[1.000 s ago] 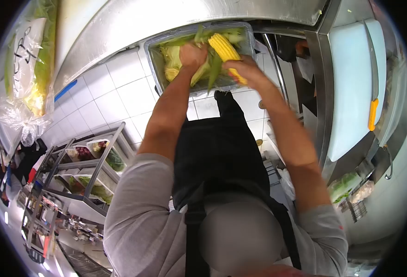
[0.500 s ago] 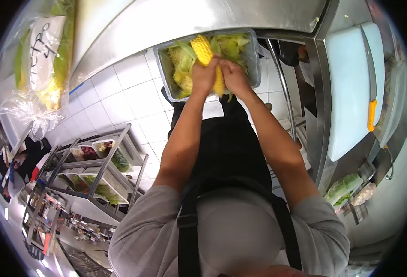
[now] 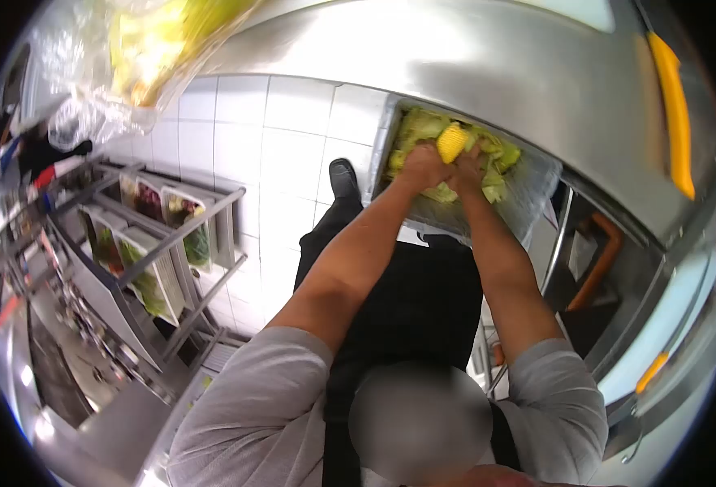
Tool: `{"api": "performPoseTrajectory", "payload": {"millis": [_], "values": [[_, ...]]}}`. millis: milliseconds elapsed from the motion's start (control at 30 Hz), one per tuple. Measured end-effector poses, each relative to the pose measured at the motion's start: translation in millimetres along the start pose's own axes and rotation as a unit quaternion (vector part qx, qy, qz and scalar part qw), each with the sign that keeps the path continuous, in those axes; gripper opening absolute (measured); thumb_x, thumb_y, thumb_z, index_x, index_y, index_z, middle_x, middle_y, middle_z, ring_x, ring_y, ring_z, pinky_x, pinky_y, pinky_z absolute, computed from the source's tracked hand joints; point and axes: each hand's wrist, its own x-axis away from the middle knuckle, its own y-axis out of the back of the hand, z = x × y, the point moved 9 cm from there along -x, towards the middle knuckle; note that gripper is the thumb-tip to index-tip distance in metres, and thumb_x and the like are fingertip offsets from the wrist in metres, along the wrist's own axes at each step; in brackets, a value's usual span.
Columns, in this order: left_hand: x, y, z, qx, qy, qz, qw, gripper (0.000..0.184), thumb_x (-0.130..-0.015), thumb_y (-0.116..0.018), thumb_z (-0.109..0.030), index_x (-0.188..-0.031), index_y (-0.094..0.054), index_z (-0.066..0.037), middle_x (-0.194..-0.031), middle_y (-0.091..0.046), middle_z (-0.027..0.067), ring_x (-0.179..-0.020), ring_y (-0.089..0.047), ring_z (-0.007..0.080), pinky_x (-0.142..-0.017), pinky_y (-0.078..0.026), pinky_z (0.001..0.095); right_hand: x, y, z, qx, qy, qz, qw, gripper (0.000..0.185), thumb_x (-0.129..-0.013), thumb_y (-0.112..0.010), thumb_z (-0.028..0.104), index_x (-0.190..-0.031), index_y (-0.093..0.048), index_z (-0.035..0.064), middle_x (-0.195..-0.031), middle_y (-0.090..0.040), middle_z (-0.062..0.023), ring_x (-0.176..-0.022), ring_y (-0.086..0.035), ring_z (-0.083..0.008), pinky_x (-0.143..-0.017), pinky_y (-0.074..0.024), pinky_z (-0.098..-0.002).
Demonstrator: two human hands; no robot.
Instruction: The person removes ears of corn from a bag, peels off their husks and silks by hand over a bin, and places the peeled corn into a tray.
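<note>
A peeled yellow ear of corn [image 3: 453, 141] points upward over a grey plastic bin [image 3: 530, 195]. My left hand [image 3: 424, 167] is closed around its lower part. Against its right side, my right hand [image 3: 467, 169] also grips low on the ear, with some fingers hidden among the leaves. Loose green corn husks [image 3: 500, 154] lie around both hands inside the bin.
A steel counter [image 3: 334, 40] runs above the bin. An orange knife handle [image 3: 673, 114] shows at upper right. A clear plastic bag [image 3: 66, 81] with corn hangs into the upper left. A metal rack [image 3: 204, 219] holds white food containers [image 3: 159, 296].
The view has swung, so bin and hands appear farther right. Both hands have lowered the ear of corn deeper among the husks, and less of it shows.
</note>
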Motion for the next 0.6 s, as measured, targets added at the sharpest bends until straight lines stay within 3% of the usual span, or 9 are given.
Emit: {"api": "performPoseTrajectory", "payload": {"millis": [100,133,167,200,333,400,467,600], "values": [[-21,-16,8,-0.004,0.014,0.043,0.999,0.081,-0.070,-0.077,-0.050,-0.122,-0.058,0.009,-0.119,-0.064,0.0273,-0.111,-0.064,0.0387,-0.094,-0.053,0.0406,-32,-38,-15,0.023,-0.003,-0.031,0.999,0.089,-0.080,-0.072,0.049,-0.155,-0.030,0.0302,-0.165,-0.008,-0.0160,-0.148,-0.019,-0.0436,-0.111,-0.0294,-0.0624],[-32,-28,17,-0.019,0.018,0.046,0.999,0.082,-0.070,-0.078,-0.049,-0.124,-0.058,0.009,-0.122,-0.064,0.0266,-0.112,-0.064,0.0384,-0.094,-0.053,0.0402,-45,-50,-21,0.017,-0.029,0.013,0.999,0.098,-0.079,-0.070,0.059,-0.157,-0.020,0.0294,-0.165,0.005,-0.0164,-0.149,-0.009,-0.0452,-0.113,-0.0267,-0.0615],[-41,-29,21,-0.004,-0.007,-0.052,0.999,0.070,-0.074,-0.076,-0.044,-0.118,-0.062,0.007,-0.116,-0.066,0.0261,-0.109,-0.065,0.0381,-0.092,-0.054,0.0405,-55,-64,-27,0.033,-0.038,0.031,0.998,0.104,-0.077,-0.069,0.063,-0.158,-0.015,0.0273,-0.164,0.009,-0.0169,-0.149,-0.005,-0.0462,-0.114,-0.0264,-0.0608],[-48,-32,28,-0.004,0.001,-0.077,0.997,0.069,-0.074,-0.076,-0.044,-0.118,-0.062,0.007,-0.116,-0.065,0.0260,-0.109,-0.065,0.0381,-0.093,-0.053,0.0408,-66,-77,-35,0.048,-0.046,0.050,0.997,0.110,-0.076,-0.069,0.067,-0.160,-0.010,0.0253,-0.164,0.013,-0.0174,-0.149,-0.002,-0.0472,-0.115,-0.0262,-0.0601],[-59,-42,50,-0.003,0.066,-0.050,0.997,0.066,-0.074,-0.076,-0.041,-0.118,-0.062,0.005,-0.117,-0.065,0.0253,-0.110,-0.064,0.0381,-0.094,-0.052,0.0420,-55,-62,-5,0.091,0.051,-0.029,0.994,0.099,-0.078,-0.071,0.059,-0.154,-0.026,0.0134,-0.157,-0.009,-0.0180,-0.140,-0.025,-0.0432,-0.107,-0.0386,-0.0577],[-65,-45,55,0.001,0.084,-0.048,0.995,0.064,-0.074,-0.075,-0.040,-0.118,-0.062,0.005,-0.117,-0.065,0.0249,-0.111,-0.064,0.0381,-0.094,-0.051,0.0426,-55,-52,-5,0.140,0.008,-0.023,0.990,0.082,-0.081,-0.069,0.056,-0.144,-0.042,0.0098,-0.150,-0.027,-0.0170,-0.129,-0.042,-0.0399,-0.099,-0.0453,-0.0568],[-75,-48,60,0.004,0.098,-0.053,0.994,0.063,-0.074,-0.075,-0.039,-0.118,-0.062,0.004,-0.117,-0.065,0.0246,-0.111,-0.064,0.0381,-0.095,-0.051,0.0432,-83,-73,-14,0.309,0.033,-0.018,0.950,0.062,-0.086,-0.063,0.055,-0.129,-0.059,0.0098,-0.133,-0.050,-0.0121,-0.109,-0.059,-0.0350,-0.089,-0.0502,-0.0552],[-90,-62,62,0.026,0.119,-0.059,0.991,0.060,-0.075,-0.075,-0.036,-0.118,-0.062,0.003,-0.118,-0.065,0.0238,-0.112,-0.063,0.0381,-0.096,-0.049,0.0444,-90,-84,-14,0.260,0.043,-0.016,0.965,0.061,-0.087,-0.063,0.053,-0.129,-0.059,0.0085,-0.132,-0.052,-0.0124,-0.109,-0.059,-0.0348,-0.089,-0.0501,-0.0546]]}}
